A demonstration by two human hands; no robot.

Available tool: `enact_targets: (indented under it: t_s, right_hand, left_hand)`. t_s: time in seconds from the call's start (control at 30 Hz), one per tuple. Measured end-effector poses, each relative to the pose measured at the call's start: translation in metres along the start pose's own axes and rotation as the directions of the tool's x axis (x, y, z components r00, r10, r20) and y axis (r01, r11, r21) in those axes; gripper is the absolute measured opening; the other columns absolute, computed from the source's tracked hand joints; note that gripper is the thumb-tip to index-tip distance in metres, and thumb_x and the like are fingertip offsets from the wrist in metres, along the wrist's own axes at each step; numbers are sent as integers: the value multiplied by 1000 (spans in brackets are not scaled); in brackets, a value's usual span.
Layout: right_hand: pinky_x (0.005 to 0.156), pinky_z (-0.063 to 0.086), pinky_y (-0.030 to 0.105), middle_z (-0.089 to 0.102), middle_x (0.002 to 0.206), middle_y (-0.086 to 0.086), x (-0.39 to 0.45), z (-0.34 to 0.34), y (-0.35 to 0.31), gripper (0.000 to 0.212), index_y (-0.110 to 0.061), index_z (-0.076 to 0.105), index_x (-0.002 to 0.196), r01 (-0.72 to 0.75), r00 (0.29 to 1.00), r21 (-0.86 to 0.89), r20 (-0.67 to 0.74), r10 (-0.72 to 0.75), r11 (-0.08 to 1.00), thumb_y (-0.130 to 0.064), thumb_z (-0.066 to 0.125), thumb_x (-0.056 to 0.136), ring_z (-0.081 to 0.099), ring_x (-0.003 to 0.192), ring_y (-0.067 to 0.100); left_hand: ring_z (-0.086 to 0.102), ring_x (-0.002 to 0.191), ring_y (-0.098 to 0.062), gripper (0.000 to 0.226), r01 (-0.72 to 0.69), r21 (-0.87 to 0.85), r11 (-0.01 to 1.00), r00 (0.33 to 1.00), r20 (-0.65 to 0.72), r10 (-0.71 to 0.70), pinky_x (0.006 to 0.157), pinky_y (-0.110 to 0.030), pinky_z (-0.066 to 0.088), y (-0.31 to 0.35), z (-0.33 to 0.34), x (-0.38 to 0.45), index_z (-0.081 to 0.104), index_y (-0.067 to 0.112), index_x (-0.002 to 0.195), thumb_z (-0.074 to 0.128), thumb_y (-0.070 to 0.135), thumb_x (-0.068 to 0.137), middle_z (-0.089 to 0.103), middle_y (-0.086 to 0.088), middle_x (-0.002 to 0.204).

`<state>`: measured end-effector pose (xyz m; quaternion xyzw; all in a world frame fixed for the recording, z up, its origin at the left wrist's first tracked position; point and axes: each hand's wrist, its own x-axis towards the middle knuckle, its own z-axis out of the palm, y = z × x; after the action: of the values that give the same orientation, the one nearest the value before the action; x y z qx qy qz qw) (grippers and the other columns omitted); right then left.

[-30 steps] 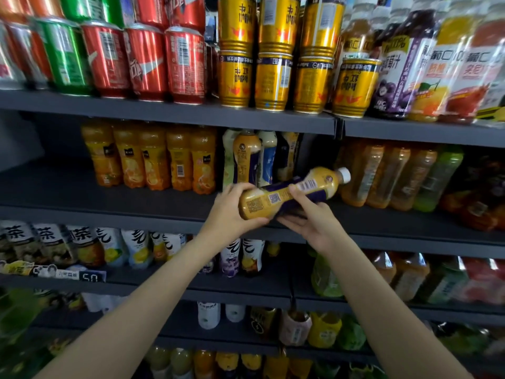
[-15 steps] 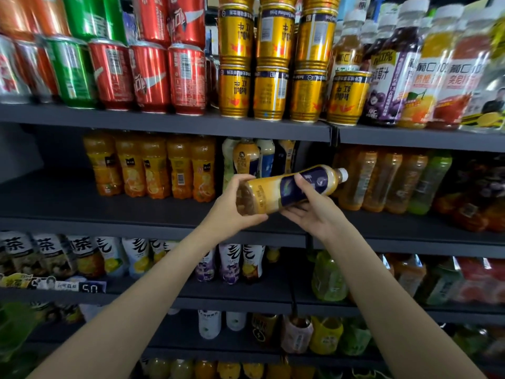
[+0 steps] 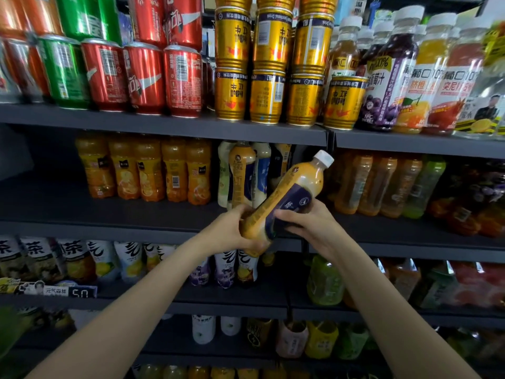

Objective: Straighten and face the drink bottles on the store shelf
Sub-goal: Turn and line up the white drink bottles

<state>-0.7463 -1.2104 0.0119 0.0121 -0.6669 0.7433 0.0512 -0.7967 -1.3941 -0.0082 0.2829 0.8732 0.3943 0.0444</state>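
Note:
I hold a yellow drink bottle [image 3: 289, 195] with a navy label and a white cap in front of the second shelf [image 3: 136, 228]. It tilts with the cap up and to the right. My left hand [image 3: 232, 233] grips its base from the left. My right hand [image 3: 308, 220] wraps its lower middle from the right. Behind it, more bottles of the same drink [image 3: 243, 173] stand upright on the shelf.
Orange juice bottles [image 3: 144, 168] stand left of the gap, amber and green tea bottles [image 3: 382, 184] right of it. Red, green and gold cans [image 3: 235, 94] and juice bottles fill the top shelf. Lower shelves hold tea bottles [image 3: 68, 258] and mixed drinks.
The bottle has swung from nearly lying flat to a steep tilt, cap raised up and right. Its navy label has turned toward me. Both hands have shifted down toward its base.

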Motion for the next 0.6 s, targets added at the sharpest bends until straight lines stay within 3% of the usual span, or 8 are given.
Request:
enact_targets:
  t_s: [0.07, 0.17, 0.27, 0.33, 0.43, 0.5, 0.6]
  right_hand:
    - [75, 58, 29, 69, 106, 6, 2, 4, 2, 40, -9, 59, 113, -8, 999, -94, -46, 4, 996, -8, 76, 76, 67, 98, 18]
    - [75, 58, 31, 70, 105, 4, 8, 13, 7, 40, -12, 61, 110, 26, 982, -71, -184, -38, 997, -19, 79, 75, 66, 98, 17]
    - [76, 57, 32, 70, 100, 1, 14, 16, 13, 40, -15, 62, 105, 96, 956, -72, -270, -112, 993, -21, 82, 71, 65, 97, 15]
    - [84, 56, 38, 70, 100, 0, 17, 13, 17, 47, -17, 62, 105, 139, 951, -134, -259, -170, 981, -26, 85, 65, 65, 100, 17]
    - [92, 52, 45, 69, 104, -2, 19, 1, 18, 54, -18, 60, 109, 236, 938, -369, -155, -310, 899, -26, 86, 63, 63, 103, 17]
    - [94, 50, 44, 66, 108, -6, 21, -7, 18, 53, -27, 56, 111, 314, 926, -463, -45, -376, 829, -21, 85, 67, 61, 108, 17]
    - [98, 48, 38, 60, 108, -13, 26, -13, 16, 58, -33, 48, 112, 354, 917, -506, 21, -399, 787, -12, 82, 70, 58, 111, 15]
  left_hand:
    - [53, 109, -14, 78, 20, 90, 996, 991, -131, -8, 90, -30, 46, -4, 12, -2, 41, 18, 125, 85, 32, 63, 53, 4, 118]
    - [50, 114, -20, 75, 52, 213, 976, 935, -354, 28, 91, -33, 43, -6, 25, -1, 40, 16, 120, 86, 32, 62, 51, -1, 122]
    - [47, 117, -23, 74, 34, 289, 957, 894, -437, 101, 91, -33, 41, -5, 30, 2, 40, 12, 120, 84, 29, 64, 49, -4, 123]
    - [47, 115, -21, 73, 1, 283, 959, 905, -408, 120, 87, -30, 40, -7, 27, 5, 39, 12, 123, 83, 30, 67, 47, -3, 124]
    - [52, 108, -19, 59, -44, 217, 975, 935, -335, 117, 82, -28, 41, -15, 20, 13, 43, 12, 121, 77, 28, 75, 49, -3, 121]
    - [54, 109, -20, 49, -41, 155, 987, 915, -391, 99, 85, -29, 44, -22, 15, 20, 46, 9, 118, 74, 21, 79, 53, -5, 119]
    - [54, 107, -19, 47, 34, -23, 999, 868, -496, -41, 85, -27, 42, -27, 7, 31, 46, 6, 117, 73, 14, 79, 55, -7, 118]
